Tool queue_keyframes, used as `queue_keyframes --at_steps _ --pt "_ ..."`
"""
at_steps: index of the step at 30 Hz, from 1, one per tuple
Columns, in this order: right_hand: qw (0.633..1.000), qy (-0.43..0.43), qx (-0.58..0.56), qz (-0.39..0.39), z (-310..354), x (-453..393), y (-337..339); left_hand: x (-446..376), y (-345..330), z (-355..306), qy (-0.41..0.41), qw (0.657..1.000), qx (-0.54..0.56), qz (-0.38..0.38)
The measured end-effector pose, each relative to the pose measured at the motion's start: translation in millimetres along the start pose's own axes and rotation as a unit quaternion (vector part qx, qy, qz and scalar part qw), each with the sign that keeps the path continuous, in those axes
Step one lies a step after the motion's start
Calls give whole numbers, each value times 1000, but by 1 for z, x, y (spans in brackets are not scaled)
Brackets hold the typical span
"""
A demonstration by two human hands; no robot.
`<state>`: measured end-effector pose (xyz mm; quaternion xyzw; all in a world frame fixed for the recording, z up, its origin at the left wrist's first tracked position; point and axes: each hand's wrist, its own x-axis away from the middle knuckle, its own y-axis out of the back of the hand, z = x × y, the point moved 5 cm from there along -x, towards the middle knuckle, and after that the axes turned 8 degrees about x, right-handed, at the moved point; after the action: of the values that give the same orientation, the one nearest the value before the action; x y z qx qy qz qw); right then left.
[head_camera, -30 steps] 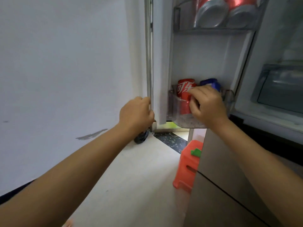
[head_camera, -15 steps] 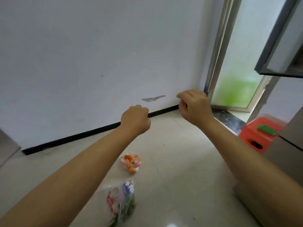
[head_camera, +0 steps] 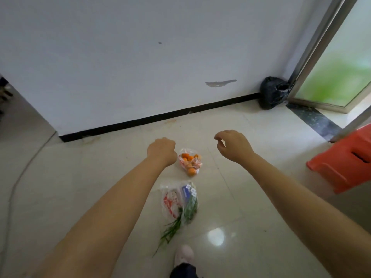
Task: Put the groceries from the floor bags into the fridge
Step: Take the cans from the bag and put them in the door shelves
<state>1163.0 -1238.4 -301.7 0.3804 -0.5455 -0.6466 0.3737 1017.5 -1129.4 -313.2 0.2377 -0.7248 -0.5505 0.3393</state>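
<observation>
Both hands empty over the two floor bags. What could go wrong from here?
1. The greens stick out of the open mixed bag; lifting it by one side may spill them.
2. The shoe is close to those stalks, so a step forward may crush them.
3. The orange bag looks loosely closed; the left hand could tip fruit out.

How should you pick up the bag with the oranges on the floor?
Probably from above, pinching the bunched plastic at the top of the bag of oranges. It lies loose on the floor with the round fruit piled inside, so gathering the slack plastic keeps the fruit in. Both the left hand and right hand hold nothing.
</observation>
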Motion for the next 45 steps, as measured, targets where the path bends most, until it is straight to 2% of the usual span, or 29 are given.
queue_keyframes --at_steps 8,17,20,25,31,38,42,45 --pt "987 -74 -72 126 44 -90 -77 -100 -21 42 -70 993 -27 89" --pt "953 -176 -100 227 62 -138 -151 -203 -66 95 -151 967 -54 199" --pt "925 -270 -128 234 65 -150 -185 -245 -82 114 -203 949 -71 231" --pt "848 -448 -162 232 101 -161 -229 -299 -99 143 -319 892 -124 294" --pt "782 -535 -183 263 158 -169 -277 -332 -123 176 -380 850 -140 336" --pt "716 -584 -213 317 187 -136 -370 -330 -211 214 -433 806 -202 349" --pt "709 -611 -199 290 176 -114 -450 -336 -297 218 -475 777 -210 355" --pt "709 -624 -185 273 163 -97 -532 -350 -379 212 -499 774 -205 333"
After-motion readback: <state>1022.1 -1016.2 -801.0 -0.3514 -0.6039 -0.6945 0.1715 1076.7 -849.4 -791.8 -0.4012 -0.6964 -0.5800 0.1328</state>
